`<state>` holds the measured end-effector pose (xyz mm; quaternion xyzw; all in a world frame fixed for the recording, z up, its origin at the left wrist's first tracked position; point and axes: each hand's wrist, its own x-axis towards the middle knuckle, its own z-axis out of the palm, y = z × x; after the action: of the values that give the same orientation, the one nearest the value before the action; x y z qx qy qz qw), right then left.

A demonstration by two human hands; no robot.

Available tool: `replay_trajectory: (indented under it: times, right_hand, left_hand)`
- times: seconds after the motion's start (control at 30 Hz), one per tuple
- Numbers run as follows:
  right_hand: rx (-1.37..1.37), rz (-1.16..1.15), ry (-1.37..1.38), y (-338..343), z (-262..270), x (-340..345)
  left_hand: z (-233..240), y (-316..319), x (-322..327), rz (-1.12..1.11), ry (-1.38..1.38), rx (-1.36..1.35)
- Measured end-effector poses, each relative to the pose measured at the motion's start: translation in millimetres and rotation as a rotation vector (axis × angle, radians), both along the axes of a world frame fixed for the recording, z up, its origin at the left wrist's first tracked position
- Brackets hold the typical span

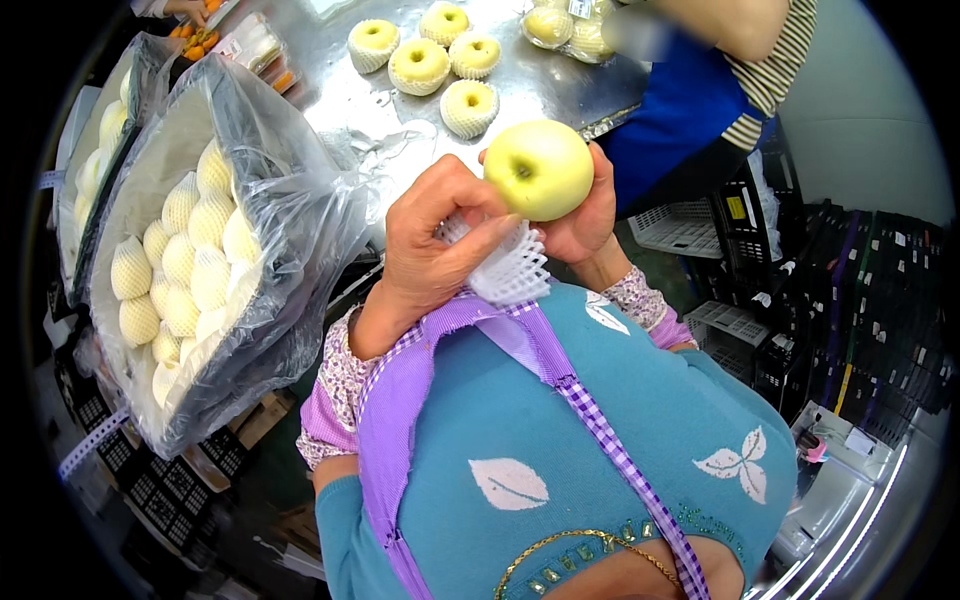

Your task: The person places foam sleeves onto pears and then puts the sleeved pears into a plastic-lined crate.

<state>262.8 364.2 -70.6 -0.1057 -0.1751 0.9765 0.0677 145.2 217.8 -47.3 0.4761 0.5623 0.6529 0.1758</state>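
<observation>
In front of my chest, my right hand (585,217) holds a bare yellow-green apple (551,169) with its dimpled end facing left. A white foam net sleeve (514,266) is pinched between the thumb and fingers of my left hand (446,240), just below the apple. The left fingertips come close to the fruit; whether they touch it is hard to tell. Beyond my hands, several apples (418,66) stand on a metal table (330,90), each in a foam net sleeve with its top showing.
At the left, a plastic-lined box (289,217) holds several net-wrapped fruits (180,259), with a similar box (101,150) behind. A wrapped apple pack (574,30) lies by a co-worker in a blue apron (675,112). Dark crates (877,300) are stacked at the right. Orange fruits (196,45) sit far left.
</observation>
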Motion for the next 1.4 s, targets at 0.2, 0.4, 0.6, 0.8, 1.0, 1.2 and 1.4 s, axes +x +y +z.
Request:
replay_trajectory:
  times: [0.2, 0.4, 0.6, 0.8, 1.0, 1.2, 1.4]
  right_hand:
    - [-0.011, 0.092, 0.265, 12, -8, -3]
    - [0.092, -0.069, 0.045, 3, 5, 0]
    - [0.336, -0.147, -0.037, -1, -15, 9]
    - [0.409, -0.182, -0.047, -2, -12, 6]
    - [0.427, -0.133, -0.028, -1, -6, 0]
    - [0.682, -0.210, -0.132, 4, 10, -2]
    - [0.965, -0.171, -0.194, -2, 21, -11]
  left_hand:
    - [-13, -8, -5, 0.072, -0.274, -0.077]
    - [-41, -14, -11, 0.181, -0.693, -0.225]
    - [-49, -12, -11, 0.315, -0.514, -0.169]
    - [-62, -10, -15, 0.297, -0.602, -0.185]
    - [-47, -3, -23, -0.075, -0.074, -0.213]
    - [-38, -12, -28, -0.227, -0.214, -0.074]
    - [-41, -16, -33, -0.179, -0.273, 0.056]
